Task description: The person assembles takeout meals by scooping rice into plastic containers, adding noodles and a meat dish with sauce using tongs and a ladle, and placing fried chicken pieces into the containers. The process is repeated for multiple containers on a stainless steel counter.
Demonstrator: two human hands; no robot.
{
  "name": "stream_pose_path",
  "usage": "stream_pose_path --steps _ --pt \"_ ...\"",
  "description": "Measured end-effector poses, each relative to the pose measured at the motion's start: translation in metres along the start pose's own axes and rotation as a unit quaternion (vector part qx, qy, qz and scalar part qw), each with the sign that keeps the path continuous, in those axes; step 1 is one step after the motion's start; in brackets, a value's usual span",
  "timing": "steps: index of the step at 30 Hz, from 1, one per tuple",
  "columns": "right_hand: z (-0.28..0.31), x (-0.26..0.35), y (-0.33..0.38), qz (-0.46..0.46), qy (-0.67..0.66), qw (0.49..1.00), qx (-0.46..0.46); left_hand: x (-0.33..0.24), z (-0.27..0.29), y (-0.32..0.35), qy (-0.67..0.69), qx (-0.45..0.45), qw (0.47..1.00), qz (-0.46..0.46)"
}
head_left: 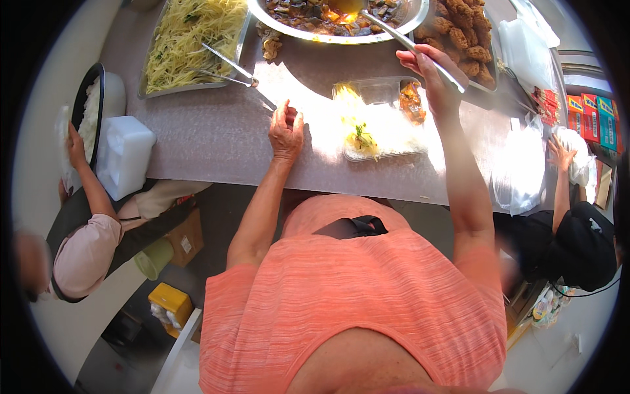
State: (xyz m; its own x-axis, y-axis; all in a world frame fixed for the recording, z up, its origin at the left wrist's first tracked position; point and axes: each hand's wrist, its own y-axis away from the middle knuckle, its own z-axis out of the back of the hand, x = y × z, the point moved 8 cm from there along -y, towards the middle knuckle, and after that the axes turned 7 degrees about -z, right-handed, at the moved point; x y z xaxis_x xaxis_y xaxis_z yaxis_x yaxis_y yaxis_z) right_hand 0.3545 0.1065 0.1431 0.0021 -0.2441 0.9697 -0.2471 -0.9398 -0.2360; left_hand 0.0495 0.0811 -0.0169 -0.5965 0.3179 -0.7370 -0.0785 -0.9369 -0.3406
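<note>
My right hand grips the long handle of a metal ladle, whose bowl rests in a large metal basin of saucy dark vegetables at the far middle. My left hand holds nothing; its fingers are loosely bent and apart above the table. Just beyond it, metal tongs lie over the edge of a tray of pale shredded vegetable. Between my hands sits a clear compartment meal box containing rice, pale shreds with green bits, and a reddish-brown saucy portion in its far right section.
Fried pieces fill a tray at the far right. On the left, a person's hand is near a rice pot beside stacked white boxes. At the right, another person's hand touches white plastic bags. The table edge runs before me.
</note>
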Motion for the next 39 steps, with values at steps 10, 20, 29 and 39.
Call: stream_pose_path --steps 10,20,29,39 --pt "0.068 0.091 0.13 -0.016 0.266 0.961 -0.078 0.011 -0.005 0.004 0.056 0.009 0.998 0.028" --pt "0.065 0.033 0.196 -0.304 0.324 0.896 0.017 0.013 -0.008 0.003 0.068 0.015 0.997 0.015" --pt "0.065 0.089 0.163 0.032 0.388 0.919 -0.071 0.012 -0.006 0.003 0.056 0.022 0.998 0.004" --pt "0.058 0.045 0.091 -0.076 -0.151 0.967 -0.191 0.009 -0.007 0.002 0.015 0.029 0.999 0.023"
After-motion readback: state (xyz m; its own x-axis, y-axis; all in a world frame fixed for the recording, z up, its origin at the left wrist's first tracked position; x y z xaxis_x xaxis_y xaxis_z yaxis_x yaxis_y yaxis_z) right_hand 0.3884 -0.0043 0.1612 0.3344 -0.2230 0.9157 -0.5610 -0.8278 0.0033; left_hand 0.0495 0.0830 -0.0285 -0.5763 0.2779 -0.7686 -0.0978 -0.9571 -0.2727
